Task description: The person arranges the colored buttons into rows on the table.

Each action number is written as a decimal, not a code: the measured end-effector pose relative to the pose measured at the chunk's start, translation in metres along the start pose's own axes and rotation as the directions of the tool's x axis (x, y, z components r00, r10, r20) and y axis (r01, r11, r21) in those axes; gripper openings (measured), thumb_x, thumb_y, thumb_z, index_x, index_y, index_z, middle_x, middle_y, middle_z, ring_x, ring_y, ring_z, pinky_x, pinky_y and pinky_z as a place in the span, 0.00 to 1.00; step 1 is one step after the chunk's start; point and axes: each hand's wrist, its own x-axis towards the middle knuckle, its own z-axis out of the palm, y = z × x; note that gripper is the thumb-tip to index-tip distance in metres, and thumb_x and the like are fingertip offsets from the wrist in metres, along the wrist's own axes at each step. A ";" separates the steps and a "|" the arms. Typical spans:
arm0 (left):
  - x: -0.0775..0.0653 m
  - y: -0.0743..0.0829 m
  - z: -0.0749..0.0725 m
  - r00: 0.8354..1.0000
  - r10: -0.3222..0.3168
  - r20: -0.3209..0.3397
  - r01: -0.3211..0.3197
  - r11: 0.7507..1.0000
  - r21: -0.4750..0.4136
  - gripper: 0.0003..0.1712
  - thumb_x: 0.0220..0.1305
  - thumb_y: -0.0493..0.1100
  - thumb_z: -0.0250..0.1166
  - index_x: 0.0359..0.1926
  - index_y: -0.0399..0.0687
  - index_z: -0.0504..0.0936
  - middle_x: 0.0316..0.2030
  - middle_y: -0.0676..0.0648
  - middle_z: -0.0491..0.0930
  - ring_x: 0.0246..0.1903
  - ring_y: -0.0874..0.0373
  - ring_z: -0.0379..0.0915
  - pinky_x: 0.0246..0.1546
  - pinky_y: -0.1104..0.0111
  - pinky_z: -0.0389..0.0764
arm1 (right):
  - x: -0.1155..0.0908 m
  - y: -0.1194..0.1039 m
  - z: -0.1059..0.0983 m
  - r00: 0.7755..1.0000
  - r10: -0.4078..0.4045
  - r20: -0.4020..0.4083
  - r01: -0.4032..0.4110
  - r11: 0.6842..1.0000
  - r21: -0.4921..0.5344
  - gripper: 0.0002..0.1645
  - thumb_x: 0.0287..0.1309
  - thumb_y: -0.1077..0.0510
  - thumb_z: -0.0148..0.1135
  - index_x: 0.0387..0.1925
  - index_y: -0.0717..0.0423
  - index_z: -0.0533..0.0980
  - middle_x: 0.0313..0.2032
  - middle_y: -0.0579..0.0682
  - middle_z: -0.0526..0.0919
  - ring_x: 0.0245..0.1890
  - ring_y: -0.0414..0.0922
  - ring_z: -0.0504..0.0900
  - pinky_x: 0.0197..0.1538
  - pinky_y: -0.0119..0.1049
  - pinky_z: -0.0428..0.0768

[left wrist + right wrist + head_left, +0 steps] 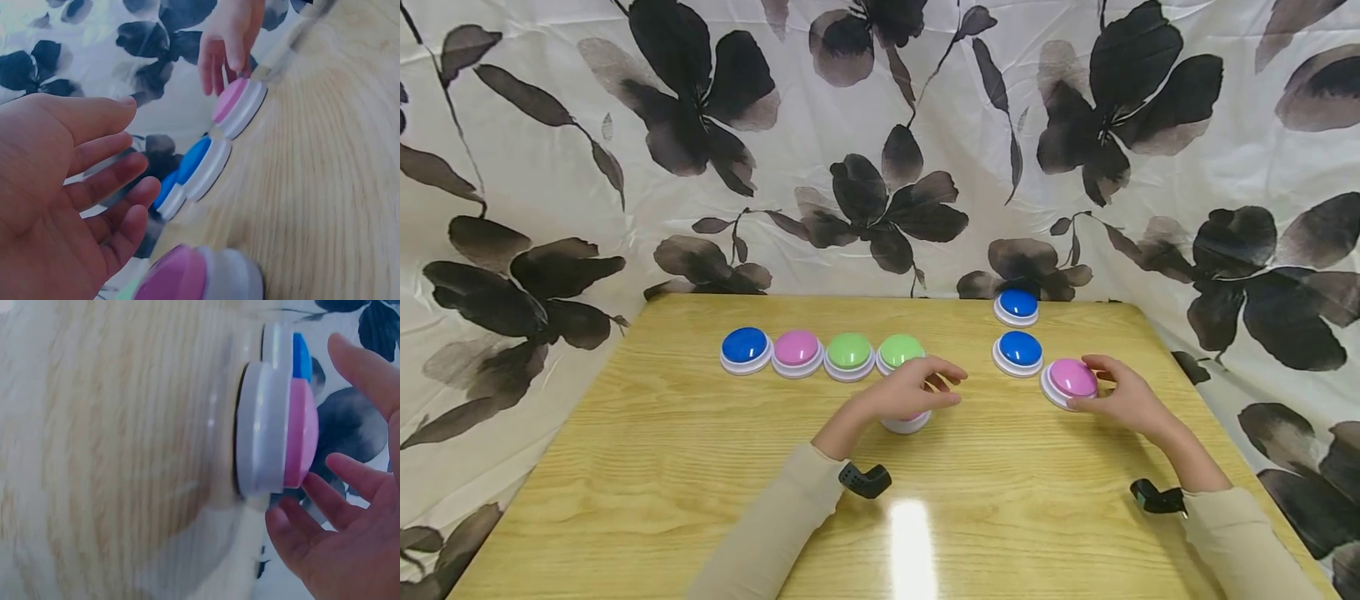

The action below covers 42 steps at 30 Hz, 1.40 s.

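A big white cloth with dark flowers (pixel 895 100) hangs all round the back and sides. In front of it is a yellow wooden table (pixel 662 500). Two tan sleeves (pixel 775 525) reach in, both cut off at the bottom.

The left hand (pixel 917 388) is over the table, its fingers loosely bent and apart, with nothing in it. The right hand (pixel 1131 402) is spread wide beside the right pink button (pixel 1072 379), thumb and fingers apart. It has no grip on it; I cannot tell if a fingertip touches it.

All the buttons have a shiny round top sitting in a white round base. On the left, a row goes blue button (pixel 745 348), pink button (pixel 797 352), green button (pixel 849 355), then another green button (pixel 898 352), a bit covered by the left hand. One more pink button (pixel 906 425) is mostly hidden under that hand, and the left wrist view cuts it off. Near the right pink button is a front blue button (pixel 1018 352), with a back blue button (pixel 1017 307) behind it, at the table's far edge.

Smallest are the black wrist gadgets (pixel 865 481).
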 end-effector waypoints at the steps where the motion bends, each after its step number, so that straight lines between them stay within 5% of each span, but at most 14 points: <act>1: 0.002 0.000 0.002 1.000 -0.001 0.009 0.001 1.000 -0.005 0.23 0.67 0.41 0.64 0.61 0.40 0.75 0.54 0.41 0.77 0.46 0.60 0.74 0.46 0.71 0.77 | 0.000 0.002 0.000 1.000 0.006 0.005 -0.006 1.000 0.012 0.55 0.47 0.49 0.77 0.67 0.72 0.58 0.64 0.71 0.62 0.61 0.69 0.63 0.59 0.61 0.68; 11: 0.018 0.002 0.025 1.000 0.012 -0.020 -0.014 0.995 -0.098 0.21 0.66 0.38 0.64 0.59 0.38 0.76 0.54 0.38 0.77 0.45 0.60 0.75 0.47 0.73 0.76 | 0.004 0.022 0.003 0.996 0.067 0.053 -0.070 0.996 0.061 0.59 0.48 0.49 0.76 0.68 0.75 0.53 0.64 0.73 0.60 0.60 0.68 0.66 0.60 0.59 0.68; 17: 0.029 0.000 0.036 0.994 -0.044 -0.098 0.029 0.989 -0.148 0.23 0.62 0.38 0.69 0.58 0.39 0.77 0.53 0.38 0.77 0.43 0.62 0.76 0.45 0.73 0.78 | 0.005 0.030 0.003 0.998 0.027 0.052 -0.031 0.997 0.076 0.54 0.48 0.52 0.77 0.66 0.73 0.57 0.60 0.70 0.68 0.56 0.63 0.72 0.54 0.45 0.75; 31: 0.063 -0.001 0.063 0.985 -0.131 -0.113 0.122 0.989 -0.080 0.27 0.60 0.40 0.70 0.59 0.37 0.76 0.51 0.40 0.78 0.40 0.62 0.77 0.40 0.75 0.77 | 0.015 0.033 0.004 0.999 0.005 0.034 -0.007 0.997 0.074 0.47 0.47 0.53 0.77 0.62 0.70 0.65 0.53 0.65 0.75 0.48 0.55 0.76 0.44 0.28 0.75; 42: 0.080 -0.008 0.081 0.978 -0.172 -0.122 0.170 0.985 -0.029 0.26 0.59 0.41 0.71 0.58 0.39 0.77 0.49 0.44 0.78 0.41 0.61 0.76 0.42 0.77 0.76 | 0.012 0.026 0.008 0.997 0.023 0.076 -0.028 0.997 0.068 0.50 0.47 0.49 0.77 0.65 0.67 0.64 0.56 0.64 0.73 0.50 0.55 0.74 0.50 0.40 0.75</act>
